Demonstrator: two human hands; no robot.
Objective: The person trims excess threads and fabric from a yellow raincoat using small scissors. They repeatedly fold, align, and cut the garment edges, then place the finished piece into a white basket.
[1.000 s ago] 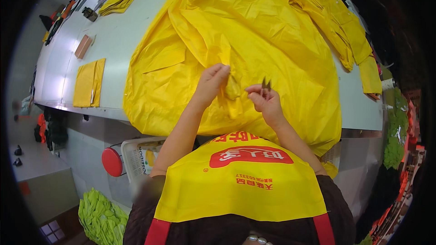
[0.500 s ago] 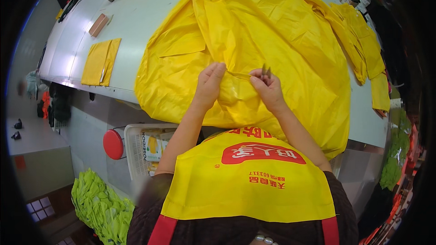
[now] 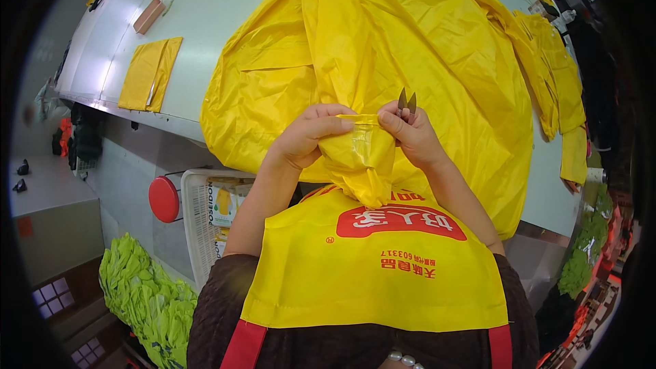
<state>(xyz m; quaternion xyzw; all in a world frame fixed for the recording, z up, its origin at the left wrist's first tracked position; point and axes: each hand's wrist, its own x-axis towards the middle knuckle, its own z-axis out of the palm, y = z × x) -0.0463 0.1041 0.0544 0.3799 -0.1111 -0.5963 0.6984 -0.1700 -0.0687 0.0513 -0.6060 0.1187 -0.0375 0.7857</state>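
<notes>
A large yellow coat (image 3: pixel 437 75) of smooth, shiny fabric lies spread and crumpled on the table. My left hand (image 3: pixel 309 132) pinches one corner of what looks like its sleeve end (image 3: pixel 355 164), thumb laid along the edge. My right hand (image 3: pixel 418 135) pinches the other corner between thumb and forefinger. The edge is stretched straight between both hands, and a clear shiny strip (image 3: pixel 361 140) shows just below it. Tucked in my right fingers are thread snips (image 3: pixel 407 101), blades pointing up and away from the sleeve end.
A folded yellow garment (image 3: pixel 150 75) and a pinkish block (image 3: pixel 149 16) lie on the table (image 3: pixel 198 41) at left. More yellow garments (image 3: pixel 555 75) cover its right side. Below stand a white basket (image 3: pixel 195 222) of packages and a red stool (image 3: pixel 164 199). Bright green fabric (image 3: pixel 143 301) heaps at lower left.
The sleeve end has been drawn toward me and turned up, so its edge and clear strip now face me. My hands are nearer each other; the snips stay in my right hand.
</notes>
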